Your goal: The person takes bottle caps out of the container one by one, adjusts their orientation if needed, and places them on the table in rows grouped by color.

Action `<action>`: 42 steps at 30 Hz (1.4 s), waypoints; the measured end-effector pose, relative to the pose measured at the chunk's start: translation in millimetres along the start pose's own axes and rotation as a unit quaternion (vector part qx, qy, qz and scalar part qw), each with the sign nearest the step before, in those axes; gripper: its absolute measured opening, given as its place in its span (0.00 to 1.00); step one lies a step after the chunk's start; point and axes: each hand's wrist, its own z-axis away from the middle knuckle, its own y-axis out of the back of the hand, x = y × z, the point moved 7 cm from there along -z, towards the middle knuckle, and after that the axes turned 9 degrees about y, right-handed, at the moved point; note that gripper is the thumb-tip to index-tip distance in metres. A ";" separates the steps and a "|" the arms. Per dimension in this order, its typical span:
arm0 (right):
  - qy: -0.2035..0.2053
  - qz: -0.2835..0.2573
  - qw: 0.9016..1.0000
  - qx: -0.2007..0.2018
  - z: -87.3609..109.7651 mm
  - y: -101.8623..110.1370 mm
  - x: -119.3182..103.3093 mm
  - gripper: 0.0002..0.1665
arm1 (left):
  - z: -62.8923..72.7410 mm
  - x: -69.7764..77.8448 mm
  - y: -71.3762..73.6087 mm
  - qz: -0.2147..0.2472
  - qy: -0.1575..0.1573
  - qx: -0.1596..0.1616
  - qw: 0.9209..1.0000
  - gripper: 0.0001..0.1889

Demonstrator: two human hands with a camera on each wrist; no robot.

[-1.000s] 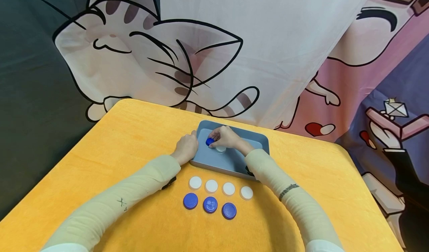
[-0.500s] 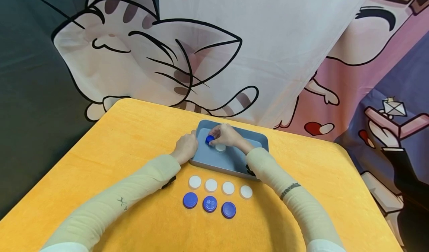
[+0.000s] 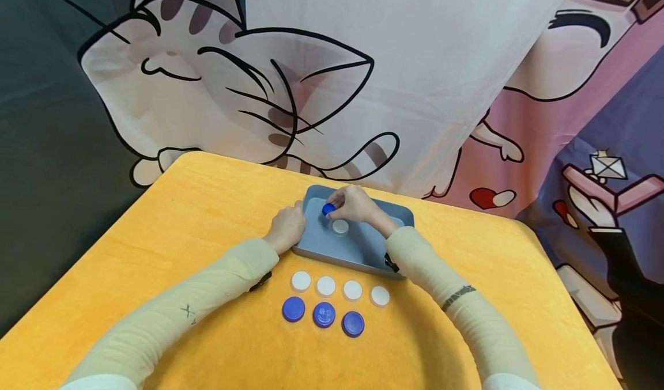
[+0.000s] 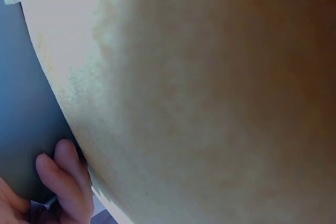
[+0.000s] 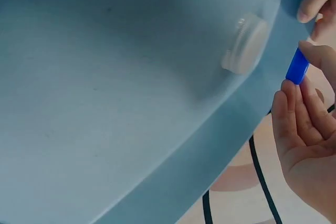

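My right hand (image 3: 355, 204) pinches a blue bottle cap (image 3: 328, 209) between thumb and fingers, over the far left part of a grey-blue tray (image 3: 363, 260). In the right wrist view the blue cap (image 5: 297, 67) is held on edge by the fingertips. A white cap (image 3: 340, 227) lies on the tray floor, just nearer than the held one and apart from it. My left hand (image 3: 287, 230) grips the tray's left rim; in the right wrist view its thumb (image 5: 314, 1) reaches over that wall. Sleeve or skin fills most of the left wrist view, blurred.
On the yellow tablecloth (image 3: 218, 205), in front of the tray, lies a row of several white caps (image 3: 325, 286). Nearer still is a row of three blue caps (image 3: 324, 315). A printed cloth backdrop (image 3: 441, 79) hangs behind the table.
My right hand has moved a little away from me and to the right with the blue cap, exposing more of the white cap. My left hand stays at the rim.
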 end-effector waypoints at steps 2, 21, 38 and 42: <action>0.004 0.000 1.000 0.012 1.0 4.7 -1.9 0.18 | 0.2 0.4 1.0 0.002 -0.003 0.003 1.000 0.14; 0.007 -0.010 0.999 0.032 35.1 23.4 -19.4 0.18 | 0.3 -0.1 0.3 0.010 -0.007 -0.004 1.000 0.13; -0.003 -0.026 0.996 0.087 96.5 33.6 -46.9 0.16 | 0.4 -0.2 -0.5 0.014 -0.003 -0.010 1.000 0.14; 0.000 -0.031 0.995 0.093 113.1 33.5 -51.8 0.16 | 0.0 -0.4 -0.7 0.015 -0.004 -0.009 1.000 0.14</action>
